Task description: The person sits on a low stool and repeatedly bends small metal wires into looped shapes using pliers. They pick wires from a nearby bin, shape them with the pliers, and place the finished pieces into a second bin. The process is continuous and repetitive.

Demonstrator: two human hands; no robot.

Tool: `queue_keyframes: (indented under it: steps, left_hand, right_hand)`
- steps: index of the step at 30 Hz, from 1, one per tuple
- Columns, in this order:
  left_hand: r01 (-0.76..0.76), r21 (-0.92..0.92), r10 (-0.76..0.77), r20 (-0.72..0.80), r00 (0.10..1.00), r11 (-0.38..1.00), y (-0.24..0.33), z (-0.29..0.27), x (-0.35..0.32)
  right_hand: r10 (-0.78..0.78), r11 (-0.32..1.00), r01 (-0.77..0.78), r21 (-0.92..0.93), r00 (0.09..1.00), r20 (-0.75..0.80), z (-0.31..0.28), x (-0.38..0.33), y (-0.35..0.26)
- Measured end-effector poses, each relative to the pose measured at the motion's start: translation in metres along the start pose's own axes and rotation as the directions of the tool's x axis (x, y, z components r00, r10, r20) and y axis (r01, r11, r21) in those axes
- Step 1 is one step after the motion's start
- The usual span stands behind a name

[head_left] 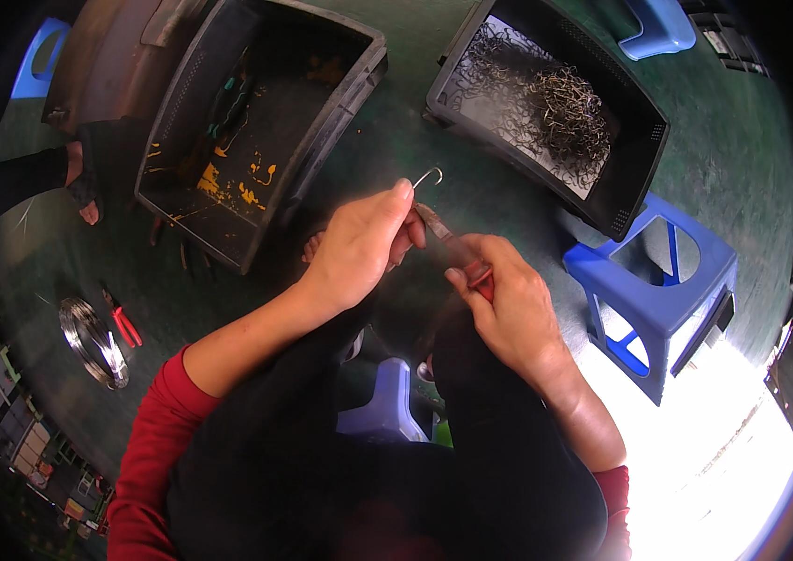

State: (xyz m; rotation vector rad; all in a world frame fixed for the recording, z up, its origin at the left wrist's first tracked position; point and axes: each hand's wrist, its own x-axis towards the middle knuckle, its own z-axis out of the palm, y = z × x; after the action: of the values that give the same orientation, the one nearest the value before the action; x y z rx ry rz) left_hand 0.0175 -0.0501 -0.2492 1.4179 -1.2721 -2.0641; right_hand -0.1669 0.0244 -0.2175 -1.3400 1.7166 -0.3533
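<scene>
Between the thumb and fingers of my left hand [359, 238] is a thin metal wire hook [430, 175], its curved end sticking out beyond the thumb. My right hand [518, 304] is closed around a hand tool [453, 245] with a narrow metal end and red on its handle; it looks like pliers seen edge-on. The tool's metal end reaches up beside my left fingertips. Whether it touches the hook is hidden by those fingers. Both hands are above my knees, near the middle of the view.
A black crate [270, 201] with yellow stains stands ahead left. Another black crate [635, 201] ahead right holds a heap of wire hooks [569, 117]. A blue stool [686, 290] is at right. Coiled wire [88, 341] and red-handled pliers [123, 323] lie left, below another person's foot [84, 192].
</scene>
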Motion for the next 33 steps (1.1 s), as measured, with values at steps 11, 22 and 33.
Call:
queue_keyframes:
  steps: [11, 22, 33]
  left_hand:
    - [0.325, 0.047, -0.329, 0.148, 0.933, 0.944, 0.028, -0.028, 0.016]
    - [0.286, 0.06, -0.292, 0.226, 0.93, 0.957, 0.028, -0.025, 0.019]
    - [0.284, -0.106, -0.256, 0.22, 0.941, 0.953, 0.015, -0.03, 0.015]
  right_hand:
    - [-0.436, 0.632, 0.189, -0.752, 0.889, -0.143, -0.016, 0.011, 0.013]
    - [-0.557, 0.421, 0.121, -0.899, 0.817, -0.151, -0.019, 0.021, 0.016]
    - [-0.353, 0.653, 0.143, -0.743, 0.926, -0.132, -0.031, 0.019, 0.025]
